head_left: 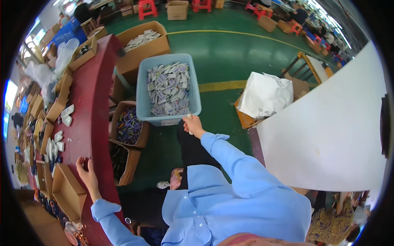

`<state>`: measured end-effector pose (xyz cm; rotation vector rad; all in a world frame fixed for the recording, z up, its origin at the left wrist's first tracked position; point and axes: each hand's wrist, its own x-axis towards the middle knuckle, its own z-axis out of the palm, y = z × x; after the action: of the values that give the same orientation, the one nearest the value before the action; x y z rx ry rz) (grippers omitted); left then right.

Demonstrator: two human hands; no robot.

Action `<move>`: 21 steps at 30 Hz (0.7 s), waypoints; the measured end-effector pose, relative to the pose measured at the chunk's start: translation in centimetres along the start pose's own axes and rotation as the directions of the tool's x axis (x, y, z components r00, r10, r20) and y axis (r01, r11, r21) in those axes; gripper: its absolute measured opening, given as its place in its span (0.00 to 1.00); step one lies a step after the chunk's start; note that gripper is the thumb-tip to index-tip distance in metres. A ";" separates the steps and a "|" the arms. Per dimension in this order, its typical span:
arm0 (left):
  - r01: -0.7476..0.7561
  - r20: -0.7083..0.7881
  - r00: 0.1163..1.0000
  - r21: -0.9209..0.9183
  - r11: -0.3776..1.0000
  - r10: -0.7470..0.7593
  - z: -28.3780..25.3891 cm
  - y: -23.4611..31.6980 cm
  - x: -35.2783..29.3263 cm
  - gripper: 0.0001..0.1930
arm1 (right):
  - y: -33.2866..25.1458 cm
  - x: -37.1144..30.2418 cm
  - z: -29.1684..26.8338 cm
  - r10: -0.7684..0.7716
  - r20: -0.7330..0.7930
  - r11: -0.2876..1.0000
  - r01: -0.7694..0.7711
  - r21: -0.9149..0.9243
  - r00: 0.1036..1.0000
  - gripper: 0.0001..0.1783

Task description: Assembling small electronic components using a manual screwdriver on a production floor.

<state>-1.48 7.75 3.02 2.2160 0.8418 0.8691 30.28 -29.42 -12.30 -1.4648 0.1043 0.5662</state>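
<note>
In front of me stands a light-blue plastic bin (196,88), holding a heap of small flat white-and-purple pieces (169,88). At the bin's near rim is my right hand (193,125), closed round a small whitish piece (189,116) whose ends show past the fingers; its exact kind is unclear. My left hand (87,175) is over the edge of the red table (88,123), fingers curved and apart, with nothing plainly held. A shallow cardboard tray (67,192) lies close to it, and white plastic parts (53,147) are scattered farther along the table.
Below the table's edge, a cardboard box (141,133) holds purple and green pieces. A larger carton (160,43) with white pieces stands behind the bin. To the right are a white sack (266,94) and a large white panel (324,131). Red stools (147,9) stand far off.
</note>
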 end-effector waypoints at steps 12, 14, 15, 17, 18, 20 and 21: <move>0.048 0.016 0.999 -0.089 0.995 -0.046 -0.4 -0.3 -0.1 0.21 | -0.2 -0.3 0.0 -0.042 0.006 0.999 0.042 0.008 0.999 0.12; 0.018 0.038 0.999 -0.006 1.000 -0.018 -0.4 0.0 -0.4 0.21 | -0.2 -0.2 0.0 -0.040 0.005 0.999 0.040 0.009 0.999 0.12; 0.020 0.040 0.999 -0.004 1.000 -0.020 -0.4 0.2 -0.7 0.21 | -0.2 -0.2 0.1 -0.045 0.006 0.999 0.045 0.007 0.999 0.12; 0.004 0.016 1.000 0.011 1.000 -0.004 -0.2 0.6 -1.2 0.21 | -0.2 -0.3 0.2 -0.047 0.006 0.999 0.047 0.005 0.999 0.12; 0.004 0.016 1.000 0.012 1.000 -0.005 -0.2 0.7 -1.4 0.21 | -0.2 -0.3 0.2 -0.040 0.009 0.999 0.040 0.008 0.999 0.12; -0.013 0.012 1.000 0.023 1.000 0.013 0.0 0.9 -1.8 0.20 | -0.4 -0.2 0.2 -0.032 0.013 0.999 0.032 0.013 0.999 0.12; -0.013 0.013 1.000 0.024 1.000 0.012 -0.1 1.1 -1.8 0.20 | -0.3 -0.2 0.2 -0.039 0.008 0.999 0.039 0.008 0.999 0.12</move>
<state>-2.24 5.77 3.16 2.2477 0.8375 0.8539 30.15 -29.25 -11.86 -1.4538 0.0711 0.5395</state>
